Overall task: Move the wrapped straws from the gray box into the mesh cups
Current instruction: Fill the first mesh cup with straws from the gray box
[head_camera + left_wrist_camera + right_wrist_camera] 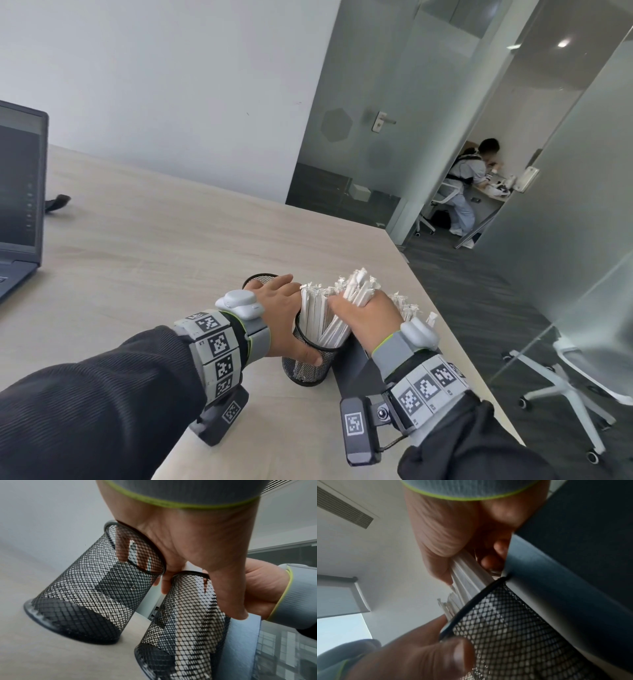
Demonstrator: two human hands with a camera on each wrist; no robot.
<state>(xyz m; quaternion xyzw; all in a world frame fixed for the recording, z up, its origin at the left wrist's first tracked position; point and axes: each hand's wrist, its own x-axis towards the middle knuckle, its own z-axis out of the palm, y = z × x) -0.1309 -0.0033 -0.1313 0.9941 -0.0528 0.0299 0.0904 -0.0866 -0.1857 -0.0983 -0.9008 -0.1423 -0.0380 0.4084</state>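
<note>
On the grey band of square black-and-white coded tags round my left wrist, in the lower middle of the head view, I can make out small characters like "E1" beside one tag. No other lettering is legible anywhere.

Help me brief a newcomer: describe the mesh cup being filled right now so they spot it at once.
Find the light wood table, then its near right edge beside the gray box. Two black mesh cups stand there; the nearer cup, steadied by the left hand, is packed with wrapped straws, while the farther cup looks empty.
</note>
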